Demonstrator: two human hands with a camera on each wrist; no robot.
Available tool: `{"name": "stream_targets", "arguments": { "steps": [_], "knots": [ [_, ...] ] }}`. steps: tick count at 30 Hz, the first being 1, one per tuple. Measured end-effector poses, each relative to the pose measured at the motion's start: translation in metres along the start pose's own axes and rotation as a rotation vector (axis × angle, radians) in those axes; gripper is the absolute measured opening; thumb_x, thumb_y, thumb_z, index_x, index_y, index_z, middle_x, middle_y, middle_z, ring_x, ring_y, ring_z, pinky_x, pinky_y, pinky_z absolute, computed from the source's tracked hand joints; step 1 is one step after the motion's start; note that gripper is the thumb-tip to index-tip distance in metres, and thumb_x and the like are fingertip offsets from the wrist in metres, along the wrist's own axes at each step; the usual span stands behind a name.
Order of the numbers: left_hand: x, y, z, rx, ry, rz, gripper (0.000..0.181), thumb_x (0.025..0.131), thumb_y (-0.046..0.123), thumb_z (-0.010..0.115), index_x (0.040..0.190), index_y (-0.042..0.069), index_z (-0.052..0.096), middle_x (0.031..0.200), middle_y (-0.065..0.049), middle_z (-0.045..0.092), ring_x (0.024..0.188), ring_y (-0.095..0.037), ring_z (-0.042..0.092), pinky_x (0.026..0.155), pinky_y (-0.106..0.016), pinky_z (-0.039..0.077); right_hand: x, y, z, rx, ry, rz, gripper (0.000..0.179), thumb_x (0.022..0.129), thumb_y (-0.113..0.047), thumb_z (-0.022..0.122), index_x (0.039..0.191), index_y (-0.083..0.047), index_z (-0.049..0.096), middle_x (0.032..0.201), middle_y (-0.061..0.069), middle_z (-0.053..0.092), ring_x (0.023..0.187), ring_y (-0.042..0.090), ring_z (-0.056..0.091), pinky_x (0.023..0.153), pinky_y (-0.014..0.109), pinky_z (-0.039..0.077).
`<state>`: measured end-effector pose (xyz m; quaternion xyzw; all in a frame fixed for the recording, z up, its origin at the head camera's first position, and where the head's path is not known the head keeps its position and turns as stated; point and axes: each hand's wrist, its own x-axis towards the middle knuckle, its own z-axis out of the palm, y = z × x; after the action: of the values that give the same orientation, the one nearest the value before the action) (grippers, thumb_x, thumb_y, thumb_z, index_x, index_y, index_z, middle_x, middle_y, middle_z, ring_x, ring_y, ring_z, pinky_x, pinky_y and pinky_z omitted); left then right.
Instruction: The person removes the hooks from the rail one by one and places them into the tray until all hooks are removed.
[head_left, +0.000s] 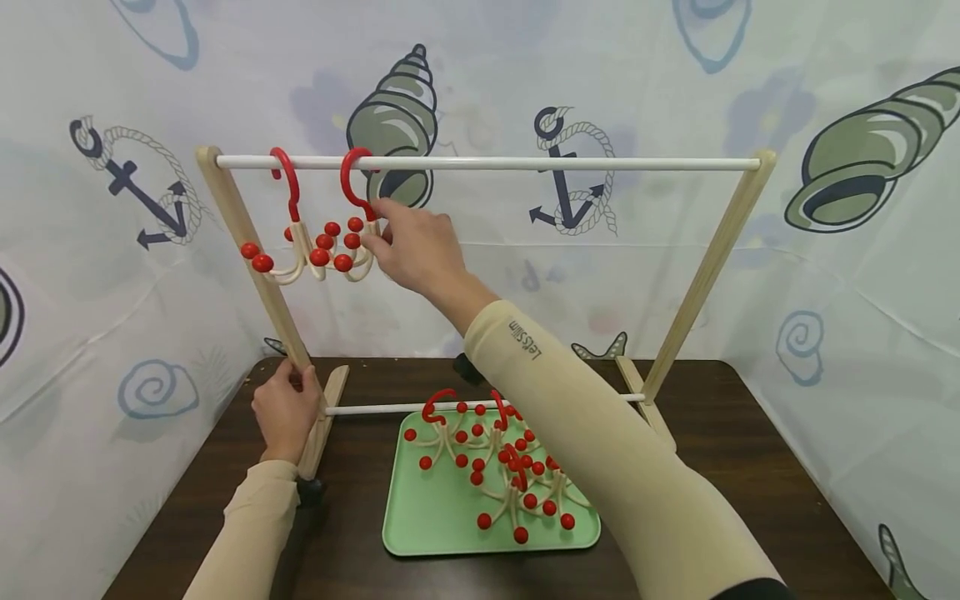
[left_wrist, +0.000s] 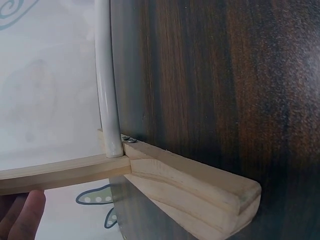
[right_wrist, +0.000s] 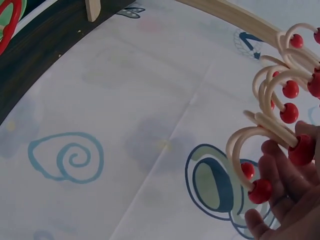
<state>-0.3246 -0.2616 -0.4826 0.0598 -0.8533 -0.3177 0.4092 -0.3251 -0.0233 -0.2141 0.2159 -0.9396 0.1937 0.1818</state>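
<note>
My right hand point(head_left: 420, 250) pinches a multi-arm hanger point(head_left: 354, 179) just under its red hook, which loops over the white top rail point(head_left: 487, 163). Its cream arms curl upward and end in red balls point(right_wrist: 301, 150), some right by my fingers in the right wrist view. To its left, a second such hanger point(head_left: 293, 200) hangs from the same rail, its arms close to the first one's. Lower down, my left hand point(head_left: 287, 408) grips the rack's left wooden post point(head_left: 258, 258) near its foot. In the left wrist view, fingers point(left_wrist: 30, 212) lie against that post point(left_wrist: 60, 172).
A green tray point(head_left: 431, 525) on the dark wooden table point(head_left: 360, 508) holds several more hangers point(head_left: 513, 492) in a heap. A white lower bar point(head_left: 375, 409) crosses behind it. The right post point(head_left: 708, 275) stands on its own wooden foot. A patterned cloth point(head_left: 480, 83) hangs behind.
</note>
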Motion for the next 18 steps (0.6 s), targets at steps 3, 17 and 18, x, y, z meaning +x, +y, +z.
{"name": "stream_targets", "arguments": {
  "steps": [3,17,18],
  "knots": [
    [0.001,-0.001,0.000,0.000,-0.004,0.000,0.020,0.093,0.018,0.064,0.095,-0.001,0.067,0.075,-0.020,0.068,0.067,-0.041,0.064,0.067,-0.060,0.046,0.000,0.001,-0.003,-0.021,0.046,0.053,0.031,0.097,-0.039,0.057,0.122,-0.020,0.059,0.087,-0.008,0.067,0.078,0.010,0.058,0.082,0.031,0.041],
    [0.001,0.000,0.001,-0.001,-0.010,-0.016,0.019,0.093,0.017,0.064,0.096,-0.001,0.067,0.076,-0.020,0.068,0.069,-0.041,0.064,0.069,-0.059,0.045,-0.006,0.020,-0.024,0.108,0.207,0.116,0.026,0.095,-0.029,0.063,0.117,-0.016,0.065,0.081,-0.003,0.067,0.069,0.014,0.056,0.060,0.025,0.045],
    [0.001,-0.001,0.001,0.003,-0.013,-0.022,0.019,0.094,0.018,0.064,0.096,-0.001,0.067,0.076,-0.020,0.068,0.070,-0.041,0.064,0.069,-0.059,0.045,-0.006,0.019,-0.026,0.115,0.207,0.112,0.027,0.095,-0.028,0.063,0.120,-0.016,0.065,0.082,-0.003,0.068,0.069,0.014,0.056,0.061,0.025,0.045]
  ]
}}
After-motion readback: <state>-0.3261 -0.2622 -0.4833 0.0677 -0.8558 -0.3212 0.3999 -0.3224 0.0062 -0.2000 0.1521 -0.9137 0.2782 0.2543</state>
